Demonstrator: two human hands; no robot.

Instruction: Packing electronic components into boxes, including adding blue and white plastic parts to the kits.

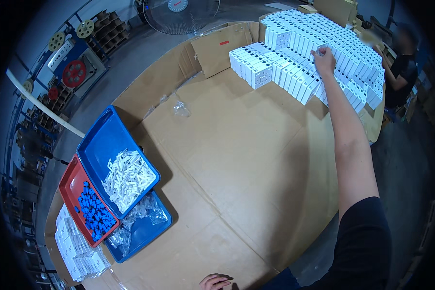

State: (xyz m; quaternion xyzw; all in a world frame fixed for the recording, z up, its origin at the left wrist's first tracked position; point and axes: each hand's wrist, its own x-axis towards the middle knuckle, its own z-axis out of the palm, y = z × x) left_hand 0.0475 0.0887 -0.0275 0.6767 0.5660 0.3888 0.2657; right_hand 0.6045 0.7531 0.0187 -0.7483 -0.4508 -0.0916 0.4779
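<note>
My right hand [325, 61] reaches to the far right, over stacked rows of slim white boxes [287, 72]. Its fingers are bent together in a pinch against the boxes. Whatever lies between the fingertips is too small to make out. At the bottom edge, my left hand [215, 282] shows only in part, resting by the near side of the table. Its fingers are curled in, and nothing shows in them. Dark marks, perhaps shadow, lie beside those fingers.
Cardboard covers the table [237, 159]. On the left, a blue tray [94, 145] holds small white pieces and a red tray [71, 181] holds blue pieces. Beneath is another blue tray [152, 231] with clear plastic. White packets [77, 246] lie nearby. A person [403, 72] works beyond the boxes.
</note>
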